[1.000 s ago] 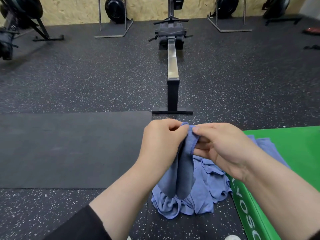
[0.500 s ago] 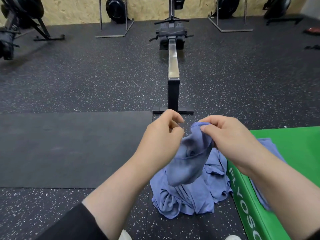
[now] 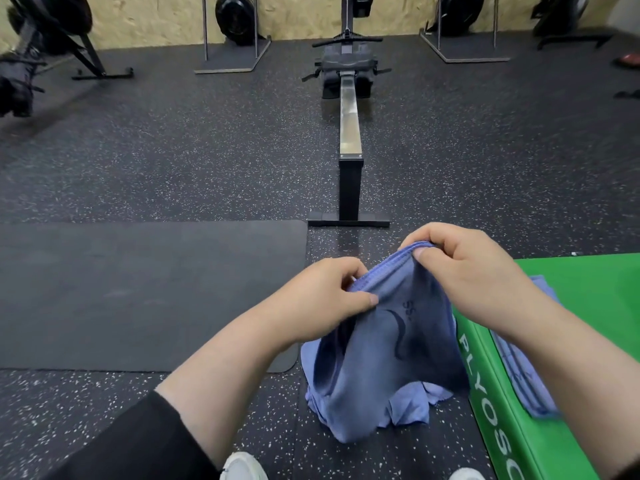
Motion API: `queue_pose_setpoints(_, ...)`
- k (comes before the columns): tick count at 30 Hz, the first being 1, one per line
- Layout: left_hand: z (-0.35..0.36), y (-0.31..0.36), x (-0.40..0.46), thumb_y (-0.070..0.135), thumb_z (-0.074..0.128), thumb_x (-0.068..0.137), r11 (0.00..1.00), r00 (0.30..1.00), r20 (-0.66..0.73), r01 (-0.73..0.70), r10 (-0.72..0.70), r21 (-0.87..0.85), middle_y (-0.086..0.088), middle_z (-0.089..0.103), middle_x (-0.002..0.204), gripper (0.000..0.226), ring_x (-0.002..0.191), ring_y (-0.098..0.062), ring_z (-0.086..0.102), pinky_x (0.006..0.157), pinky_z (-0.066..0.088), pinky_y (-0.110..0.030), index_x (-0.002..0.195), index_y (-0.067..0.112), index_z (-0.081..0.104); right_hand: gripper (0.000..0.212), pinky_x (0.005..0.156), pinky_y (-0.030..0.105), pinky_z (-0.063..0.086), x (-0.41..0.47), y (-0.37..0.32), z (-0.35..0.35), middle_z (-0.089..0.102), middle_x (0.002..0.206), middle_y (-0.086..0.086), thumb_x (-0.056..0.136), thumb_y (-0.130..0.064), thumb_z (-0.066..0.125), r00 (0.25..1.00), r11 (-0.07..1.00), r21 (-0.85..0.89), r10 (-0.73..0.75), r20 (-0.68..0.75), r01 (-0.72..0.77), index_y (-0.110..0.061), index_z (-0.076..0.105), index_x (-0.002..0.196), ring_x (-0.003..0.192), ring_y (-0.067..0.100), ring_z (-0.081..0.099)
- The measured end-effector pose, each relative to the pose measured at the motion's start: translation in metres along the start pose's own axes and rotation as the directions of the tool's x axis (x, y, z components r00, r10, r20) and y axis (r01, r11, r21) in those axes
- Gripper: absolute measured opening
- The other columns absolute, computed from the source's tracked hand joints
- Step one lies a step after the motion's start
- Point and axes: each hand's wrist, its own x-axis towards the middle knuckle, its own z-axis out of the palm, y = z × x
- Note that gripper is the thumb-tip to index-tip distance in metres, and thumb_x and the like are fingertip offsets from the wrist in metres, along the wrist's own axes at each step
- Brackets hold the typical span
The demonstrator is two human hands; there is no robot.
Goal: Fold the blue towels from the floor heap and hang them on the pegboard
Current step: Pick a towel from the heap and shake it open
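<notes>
Left hand (image 3: 323, 296) and right hand (image 3: 464, 271) each pinch the stitched hem of a blue towel (image 3: 391, 344), held above the floor heap (image 3: 408, 407) beside the green plyo box (image 3: 588, 289). Risk: the limp, thin cloth may slip or drag heap pieces up, spoiling the fold. Fabric is soft, matte and creased.

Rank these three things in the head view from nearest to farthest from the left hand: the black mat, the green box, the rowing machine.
Measured from the left hand:
1. Black mat, on the floor directly to its left.
2. Green box, to the right, beyond the held blue towel.
3. Rowing machine, straight ahead toward the wall.
</notes>
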Motion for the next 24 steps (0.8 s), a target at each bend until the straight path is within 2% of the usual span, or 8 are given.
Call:
queue_pose_setpoints(2,0.000,-0.004,0.000,0.035,0.073,0.089,0.999,0.999,-0.014,0.035,-0.035,0.017,0.008,0.057,0.068,0.021,0.061,-0.010,0.046,0.059,0.038,-0.028,0.082,0.019,0.062,0.029,0.067,0.024,0.043,0.000,0.003,-0.001,0.069,0.075,-0.016,0.095,-0.011,0.053,0.999,1.000,0.005,0.011,-0.048,-0.011,-0.030,0.070,0.083,0.071,0.006,0.058)
queue_pose_setpoints(3,-0.001,-0.006,0.001,0.037,0.072,0.090,0.999,0.998,-0.030,0.047,-0.047,0.022,0.008,0.057,0.068,0.022,0.060,-0.010,0.046,0.058,0.037,-0.027,0.081,0.019,0.062,0.028,0.064,0.024,0.041,0.001,0.005,-0.003,0.068,0.074,-0.016,0.095,-0.011,0.052,0.996,1.000,0.020,0.023,-0.081,-0.022,-0.029,0.070,0.083,0.070,0.007,0.057)
queue_pose_setpoints(6,-0.005,-0.012,0.001,0.031,0.066,0.094,0.995,0.991,-0.115,0.082,-0.075,0.057,0.006,0.061,0.071,0.018,0.062,-0.011,0.048,0.058,0.038,-0.027,0.082,0.018,0.065,0.027,0.067,0.029,0.041,0.003,0.008,-0.007,0.069,0.076,-0.012,0.096,-0.013,0.053,0.985,0.997,0.063,0.059,-0.160,-0.050,-0.029,0.070,0.083,0.070,0.012,0.057)
queue_pose_setpoints(11,-0.009,-0.020,0.002,0.022,0.056,0.092,0.952,0.962,-0.247,0.176,-0.114,0.248,0.011,0.065,0.077,0.013,0.079,-0.016,0.061,0.068,0.045,-0.030,0.080,0.026,0.060,0.025,0.070,0.030,0.045,0.003,0.006,-0.004,0.068,0.078,-0.014,0.096,-0.015,0.053,0.989,0.998,0.038,0.058,-0.133,-0.053,-0.029,0.071,0.086,0.075,0.010,0.059)
queue_pose_setpoints(16,-0.013,-0.022,0.001,0.026,0.059,0.097,0.989,0.944,-0.299,0.151,-0.142,0.007,-0.003,0.069,0.075,0.018,0.060,-0.012,0.053,0.053,0.040,-0.022,0.082,0.020,0.066,0.025,0.075,0.034,0.049,0.004,0.007,-0.006,0.071,0.081,-0.011,0.097,-0.016,0.052,0.977,0.994,0.073,0.091,-0.195,-0.078,-0.028,0.071,0.088,0.082,0.016,0.063)
queue_pose_setpoints(18,-0.016,-0.023,0.002,0.023,0.060,0.095,0.983,0.949,-0.283,0.166,-0.138,0.077,0.005,0.069,0.075,0.013,0.066,-0.011,0.056,0.056,0.040,-0.023,0.083,0.024,0.066,0.025,0.076,0.034,0.050,0.004,0.008,-0.006,0.072,0.081,-0.011,0.096,-0.016,0.051,0.975,0.993,0.080,0.101,-0.200,-0.086,-0.028,0.072,0.088,0.082,0.015,0.064)
queue_pose_setpoints(20,-0.018,-0.025,0.002,0.018,0.058,0.092,0.952,0.953,-0.267,0.204,-0.139,0.230,0.011,0.066,0.080,0.012,0.077,-0.015,0.059,0.062,0.040,-0.028,0.084,0.027,0.062,0.025,0.073,0.032,0.047,0.004,0.010,-0.007,0.071,0.081,-0.012,0.096,-0.015,0.051,0.970,0.992,0.080,0.113,-0.214,-0.098,-0.027,0.071,0.087,0.080,0.012,0.062)
queue_pose_setpoints(24,-0.024,-0.036,-0.001,0.014,0.051,0.086,0.846,0.922,-0.328,0.335,-0.204,0.415,0.006,0.067,0.096,0.017,0.090,-0.024,0.059,0.072,0.046,-0.032,0.087,0.029,0.059,0.026,0.068,0.028,0.044,0.007,0.015,-0.012,0.071,0.083,-0.015,0.096,-0.013,0.051,0.954,0.990,0.104,0.122,-0.273,-0.097,-0.026,0.071,0.087,0.077,0.005,0.060)
